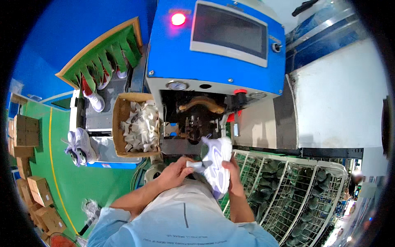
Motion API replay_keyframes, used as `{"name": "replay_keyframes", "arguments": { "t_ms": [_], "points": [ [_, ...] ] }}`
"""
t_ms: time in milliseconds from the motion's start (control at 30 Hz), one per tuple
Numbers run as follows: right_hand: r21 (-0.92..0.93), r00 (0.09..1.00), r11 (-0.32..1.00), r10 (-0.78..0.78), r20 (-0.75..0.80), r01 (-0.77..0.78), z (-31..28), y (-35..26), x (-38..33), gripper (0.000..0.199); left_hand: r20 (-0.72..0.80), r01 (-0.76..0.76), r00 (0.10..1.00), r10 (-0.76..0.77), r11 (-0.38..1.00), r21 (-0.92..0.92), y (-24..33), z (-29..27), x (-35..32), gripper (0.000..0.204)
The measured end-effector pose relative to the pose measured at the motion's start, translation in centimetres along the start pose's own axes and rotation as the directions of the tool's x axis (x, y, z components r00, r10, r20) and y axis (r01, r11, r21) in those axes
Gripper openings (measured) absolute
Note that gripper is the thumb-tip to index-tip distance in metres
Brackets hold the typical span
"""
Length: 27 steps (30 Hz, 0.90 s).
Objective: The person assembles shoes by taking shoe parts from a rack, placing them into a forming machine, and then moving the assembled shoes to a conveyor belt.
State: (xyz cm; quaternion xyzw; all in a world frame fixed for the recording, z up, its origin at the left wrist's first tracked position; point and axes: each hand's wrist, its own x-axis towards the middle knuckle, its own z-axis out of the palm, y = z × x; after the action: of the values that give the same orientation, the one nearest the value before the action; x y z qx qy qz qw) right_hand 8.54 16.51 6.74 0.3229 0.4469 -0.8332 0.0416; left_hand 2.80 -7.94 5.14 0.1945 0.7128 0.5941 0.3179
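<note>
My right hand (234,177) grips a white and lavender sneaker (218,168) along its sole edge, the shoe turned on its side in front of my body. In my left hand (175,173), pinched between thumb and fingers, is a small whitish piece (193,164). Its grey end reaches toward the sneaker's side; whether it touches the shoe I cannot tell. A cardboard box (116,123) full of crumpled-looking white pieces (142,125) stands just beyond my left hand.
Ahead stands a blue machine (214,53) with a screen (228,33), a lit red lamp (178,19) and a dark working recess (193,123). A white wire rack (284,189) holding dark shoe-shaped pieces is at right. Other sneakers (82,146) sit left, near a green-flapped conveyor opening (103,61).
</note>
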Motion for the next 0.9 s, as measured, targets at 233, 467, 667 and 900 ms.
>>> {"name": "replay_keyframes", "arguments": {
  "t_ms": [233, 467, 667, 900],
  "points": [
    [-0.561, 0.947, 0.781, -0.322, 0.011, 0.273, 4.9, -2.6, 5.7, 0.091, -0.029, 0.057, 0.997, -0.076, 0.910, -0.412, -3.6, 0.1, 3.9, 0.033],
    [-0.974, 0.968, -0.214, -0.219, 0.127, 0.079, 12.3, -3.7, 8.9, 0.105, 0.043, 0.208, 0.961, -0.272, 0.618, -0.758, -10.0, 2.9, 9.2, 0.035],
    [-0.978, 0.920, -0.207, -0.382, 0.090, 0.009, 11.0, -0.9, 11.6, 0.106, 0.067, 0.344, 0.924, -0.377, 0.739, -0.579, -4.9, -4.1, 5.5, 0.041],
    [-0.956, 0.767, -0.157, -0.571, 0.291, 0.247, 10.4, 0.4, 11.2, 0.098, -0.404, 0.325, 0.691, -0.599, 0.757, -0.567, -5.0, -12.7, 0.7, 0.049]
  ]
}}
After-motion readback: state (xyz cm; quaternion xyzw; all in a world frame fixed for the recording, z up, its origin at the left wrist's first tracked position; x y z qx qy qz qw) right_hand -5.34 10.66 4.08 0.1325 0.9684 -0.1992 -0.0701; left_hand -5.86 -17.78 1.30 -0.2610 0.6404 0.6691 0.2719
